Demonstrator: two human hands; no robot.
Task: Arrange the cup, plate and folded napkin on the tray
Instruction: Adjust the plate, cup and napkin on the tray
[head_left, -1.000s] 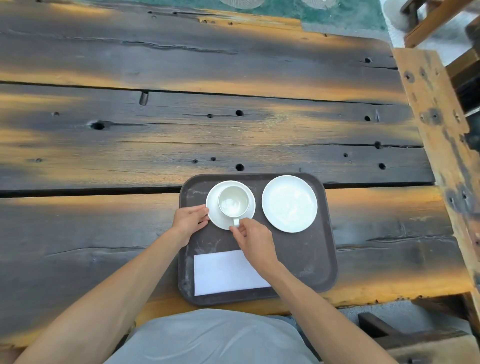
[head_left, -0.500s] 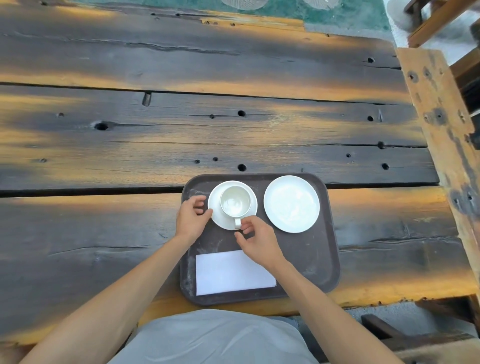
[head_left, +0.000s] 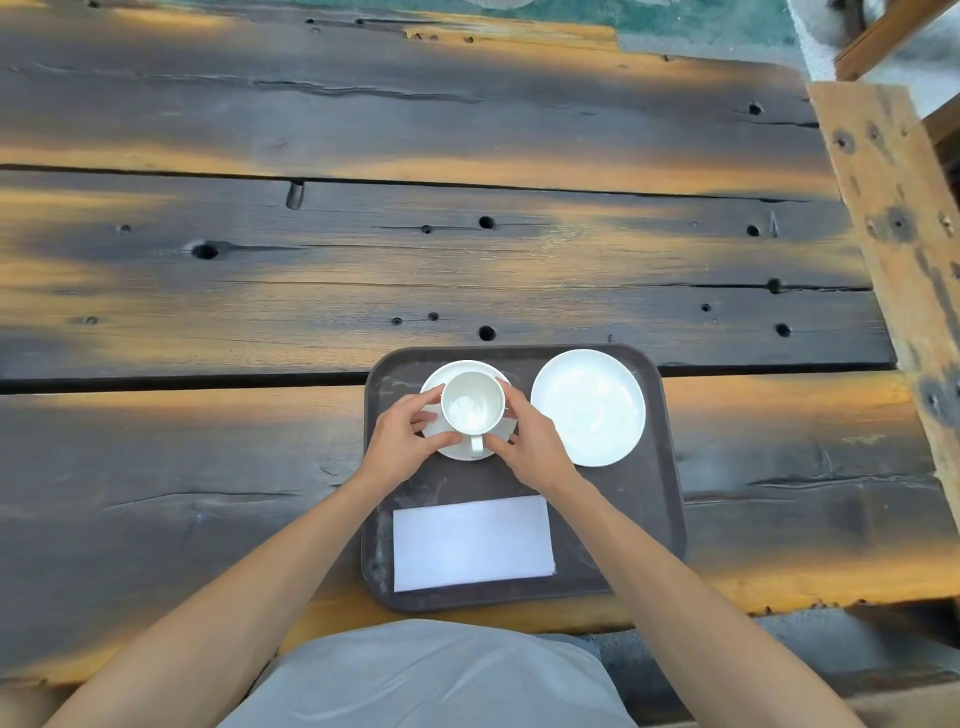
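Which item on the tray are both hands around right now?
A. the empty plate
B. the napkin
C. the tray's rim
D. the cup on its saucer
D: the left hand and right hand curl around the cup on its saucer, clear of the plate and napkin.

Saucer (head_left: 447, 371) rim partly under both hands; wooden chair (head_left: 883, 36) cut off top right.

You have a plain white cup (head_left: 472, 402) on a white saucer (head_left: 451, 375), a plain white plate (head_left: 588, 407) and an unpatterned white napkin (head_left: 471, 542) on a dark brown tray (head_left: 644, 499) smeared with what may be pale scuffs, all on a counter (head_left: 260, 291) of charred black planks streaked orange.
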